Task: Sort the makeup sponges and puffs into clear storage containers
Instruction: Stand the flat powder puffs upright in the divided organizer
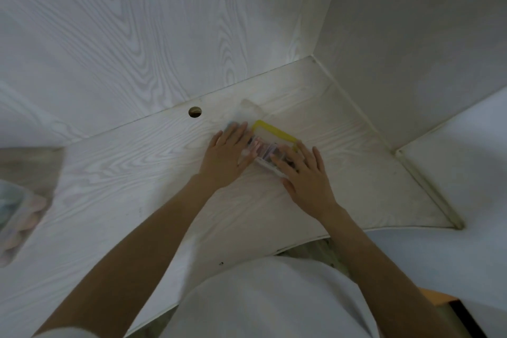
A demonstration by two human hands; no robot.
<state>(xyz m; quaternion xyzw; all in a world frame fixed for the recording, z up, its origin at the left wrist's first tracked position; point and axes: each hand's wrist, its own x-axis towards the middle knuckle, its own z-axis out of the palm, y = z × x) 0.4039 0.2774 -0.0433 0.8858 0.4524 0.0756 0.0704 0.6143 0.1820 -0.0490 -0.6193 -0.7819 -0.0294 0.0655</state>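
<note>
A clear storage container lies on the white wood-grain desk, with pink and dark shapes showing through its wall. Behind it lies a lid with a yellow rim. My left hand rests flat against the container's left end with straight fingers. My right hand lies over its right end with fingers stretched across the top. A blue thing peeks out just beyond my left fingertips; what it is cannot be made out.
At the far left edge stands another clear container holding pink and pale puffs, blurred. A round cable hole is in the desk behind my left hand. White panels close the desk at the back and the right.
</note>
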